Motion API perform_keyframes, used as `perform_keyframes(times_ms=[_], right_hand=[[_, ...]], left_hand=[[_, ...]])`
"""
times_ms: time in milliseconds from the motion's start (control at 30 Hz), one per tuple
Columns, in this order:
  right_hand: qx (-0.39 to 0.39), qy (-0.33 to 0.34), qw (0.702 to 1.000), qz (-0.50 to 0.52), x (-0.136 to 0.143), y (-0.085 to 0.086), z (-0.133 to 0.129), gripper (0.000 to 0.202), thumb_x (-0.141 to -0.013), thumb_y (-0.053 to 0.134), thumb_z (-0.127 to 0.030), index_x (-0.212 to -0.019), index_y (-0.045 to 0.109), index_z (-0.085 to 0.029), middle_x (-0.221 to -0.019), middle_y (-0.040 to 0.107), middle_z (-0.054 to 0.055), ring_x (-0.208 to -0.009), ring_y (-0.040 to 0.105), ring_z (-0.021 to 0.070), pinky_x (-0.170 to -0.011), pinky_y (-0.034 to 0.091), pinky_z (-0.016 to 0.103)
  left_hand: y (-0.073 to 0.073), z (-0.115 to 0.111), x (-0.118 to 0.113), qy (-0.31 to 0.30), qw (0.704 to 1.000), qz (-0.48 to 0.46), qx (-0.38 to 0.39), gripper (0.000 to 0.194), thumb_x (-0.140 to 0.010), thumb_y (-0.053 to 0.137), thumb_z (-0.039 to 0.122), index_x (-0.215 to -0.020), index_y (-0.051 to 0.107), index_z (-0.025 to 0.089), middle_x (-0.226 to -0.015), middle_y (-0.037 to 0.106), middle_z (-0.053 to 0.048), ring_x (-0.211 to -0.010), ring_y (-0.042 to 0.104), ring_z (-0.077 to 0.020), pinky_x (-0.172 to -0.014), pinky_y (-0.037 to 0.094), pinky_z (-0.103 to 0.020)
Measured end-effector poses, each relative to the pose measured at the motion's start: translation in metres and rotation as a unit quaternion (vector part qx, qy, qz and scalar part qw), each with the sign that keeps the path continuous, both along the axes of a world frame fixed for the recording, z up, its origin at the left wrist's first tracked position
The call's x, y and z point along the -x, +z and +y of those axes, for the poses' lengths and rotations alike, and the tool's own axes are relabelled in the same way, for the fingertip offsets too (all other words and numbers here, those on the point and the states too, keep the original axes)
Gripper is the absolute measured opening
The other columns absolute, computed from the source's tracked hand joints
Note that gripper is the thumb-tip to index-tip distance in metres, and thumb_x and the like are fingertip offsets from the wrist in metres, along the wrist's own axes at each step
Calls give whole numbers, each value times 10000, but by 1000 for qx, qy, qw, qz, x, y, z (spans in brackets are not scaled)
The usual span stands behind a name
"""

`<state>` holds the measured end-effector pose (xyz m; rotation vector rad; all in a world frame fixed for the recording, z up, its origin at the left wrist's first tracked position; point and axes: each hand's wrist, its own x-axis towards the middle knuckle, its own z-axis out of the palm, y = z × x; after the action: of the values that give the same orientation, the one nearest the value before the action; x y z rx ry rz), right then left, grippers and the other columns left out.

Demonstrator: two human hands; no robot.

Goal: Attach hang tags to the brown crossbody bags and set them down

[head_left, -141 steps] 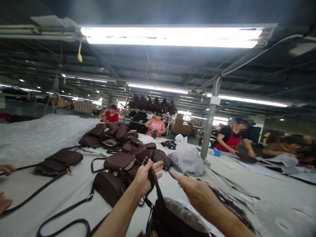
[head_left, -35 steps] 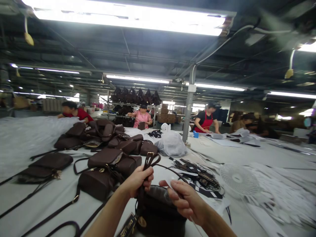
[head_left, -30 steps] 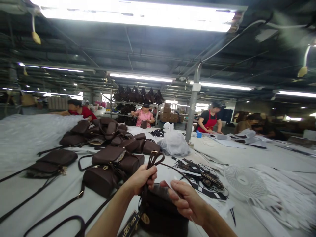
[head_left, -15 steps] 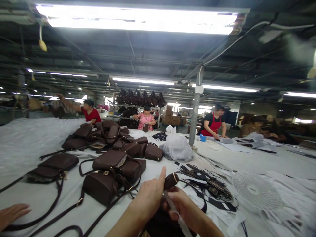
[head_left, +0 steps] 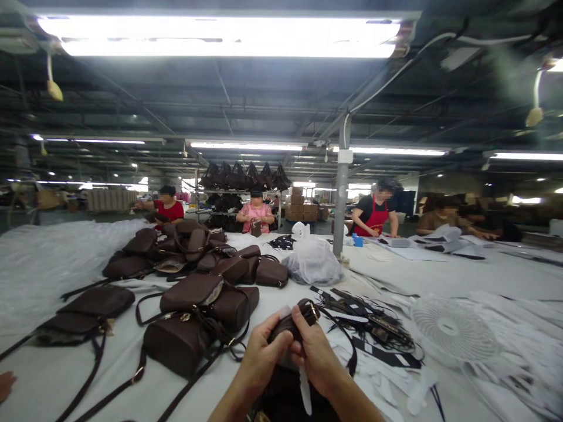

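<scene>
The left hand [head_left: 259,357] and right hand [head_left: 319,357] are close together, both clamped on a folded brown strap [head_left: 303,309], its gold buckle facing up, with a white strip [head_left: 305,392] hanging beneath the fingers. Below them sits a dark bag [head_left: 284,394], though it is too shadowed and covered by the forearms for me to say how it lies. I'd judge the folds could spring apart if either thumb eased off, and the strip might slip out if pinched too lightly; the strap's loose loop, right of the hands, could snag the black tags and cords [head_left: 373,319] beside it. Left of the hands, brown handbags [head_left: 176,343] are heaped on the pale table [head_left: 422,281]; farther right is a white fan [head_left: 453,328]. Beyond the hands stand a filled plastic bag [head_left: 314,264] and a grey pillar [head_left: 342,193], then co-workers, one in pink [head_left: 255,212], before a rack of hanging bags [head_left: 250,174].
</scene>
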<state>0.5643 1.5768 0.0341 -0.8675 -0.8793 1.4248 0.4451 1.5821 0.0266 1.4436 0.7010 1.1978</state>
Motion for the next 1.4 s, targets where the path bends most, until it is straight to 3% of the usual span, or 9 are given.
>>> perform_keyframes(times_ms=[167, 400, 600, 733, 833, 900, 1033, 1300, 1400], right_hand=[[-31, -3, 997, -73, 6, 1, 1, 599, -655, 631, -765, -718, 513, -181, -420, 450, -74, -342, 377, 49, -337, 263, 162], [-89, 32, 957, -273, -3, -14, -12, 578, -749, 604, -649, -1097, 543, -191, -600, 585, -34, -384, 534, 117, -340, 392, 207], [-212, 6, 887, -411, -26, -8, -31, 190, -845, 592, -371, -942, 665, -225, -716, 668, 24, -651, 646, 183, -548, 485, 245], [-243, 91, 856, -448, -37, 25, -43, 413, -651, 753, -201, -1049, 653, -254, -944, 693, 19, -800, 633, 202, -654, 483, 248], [-271, -30, 813, -515, -43, 37, -36, 90, -796, 623, -307, -781, 629, -218, -723, 654, 24, -676, 584, 186, -640, 425, 271], [-286, -120, 766, -564, -44, 37, -26, 278, -896, 469, -363, -681, 570, -218, -625, 614, 36, -612, 554, 182, -617, 375, 287], [-297, -107, 685, -657, -43, 33, -12, 230, -919, 410, -302, -824, 600, -215, -689, 665, 62, -632, 595, 203, -594, 331, 292], [-343, -100, 621, -697, -44, 14, -1, 214, -894, 383, -175, -792, 571, -200, -713, 654, 72, -612, 580, 182, -556, 306, 280], [-362, -136, 645, -659, -42, 16, 2, 248, -905, 348, -198, -730, 523, -212, -676, 606, 52, -600, 548, 170, -571, 327, 280]], left_hand=[[-2, 6, -15, 45, 997, -49, 44, 587, -759, 553, 655, -982, 630, 117, -434, 488, 53, -344, 441, -108, -394, 373, -224], [12, 17, -6, 208, 975, 25, -73, 306, -797, 505, 424, -621, 518, 173, -557, 450, 46, -526, 429, -98, -493, 358, -202], [17, 13, -3, 187, 971, 92, -121, 308, -814, 465, 360, -783, 683, 146, -746, 663, -27, -738, 582, -179, -693, 439, -245], [17, 6, -3, 173, 965, 150, -128, 326, -831, 451, 322, -862, 724, 147, -739, 690, -28, -693, 594, -175, -659, 430, -242], [17, 2, -4, 154, 956, 186, -166, 317, -848, 443, 282, -855, 737, 164, -789, 716, -33, -743, 618, -177, -702, 426, -237], [16, 1, -6, 139, 949, 214, -187, 308, -858, 442, 268, -830, 735, 176, -763, 710, -24, -709, 605, -163, -682, 412, -229], [11, 1, -11, 141, 930, 262, -217, 281, -864, 452, 257, -734, 687, 176, -661, 647, -4, -616, 528, -136, -609, 361, -222], [14, 4, -7, 136, 936, 254, -203, 302, -872, 445, 300, -703, 663, 177, -638, 608, -12, -605, 477, -138, -598, 349, -227], [15, 5, -7, 127, 945, 232, -191, 289, -865, 437, 296, -692, 631, 169, -631, 572, 1, -615, 466, -135, -602, 344, -230]])
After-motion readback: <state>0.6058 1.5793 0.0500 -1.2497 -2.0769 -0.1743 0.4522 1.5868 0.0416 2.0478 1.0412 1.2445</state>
